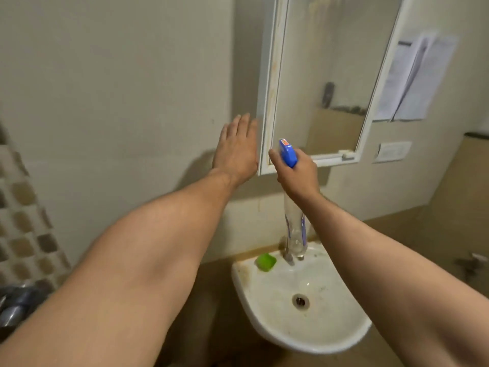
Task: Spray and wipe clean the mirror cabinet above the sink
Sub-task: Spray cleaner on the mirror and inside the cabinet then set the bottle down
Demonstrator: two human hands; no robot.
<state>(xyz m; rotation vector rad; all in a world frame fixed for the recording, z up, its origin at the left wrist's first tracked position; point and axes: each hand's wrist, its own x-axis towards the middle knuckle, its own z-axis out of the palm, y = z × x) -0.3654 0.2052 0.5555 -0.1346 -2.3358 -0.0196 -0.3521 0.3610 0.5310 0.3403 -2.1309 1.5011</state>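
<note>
The cabinet (330,75) hangs on the wall just beyond both hands, its mirror door up and to the right of the right hand (297,178). The glass looks hazy. The white left frame carries brownish streaks, right beside the fingers of the left hand (236,152). That hand is flat and spread, fingers straight, with its little-finger edge along the frame. Whether it actually touches cannot be told.

The right hand is curled round the neck of the bottle (295,229). The blue spray head sticks up above the knuckles and aims toward the lower left corner of the cabinet, while the clear body hangs below the wrist. A forefinger reaches forward past the head, but the trigger itself is hidden.

By my reading the spraying step is in hand and wiping is still to come. No cloth shows.

The cabinet is fixed and stiff, but the mirror is fragile and will turn slick once wet. It should probably be steadied by the frame edge rather than the glass, and wiped with light, even pressure. The bottle looks nearly empty, so it should be light and easy to tip.

Below the right hand sits the sink (304,345), with a tap (288,256) behind the bottle's base and a green lump (265,261) on the rim. Papers (415,78) hang far to the right.
</note>
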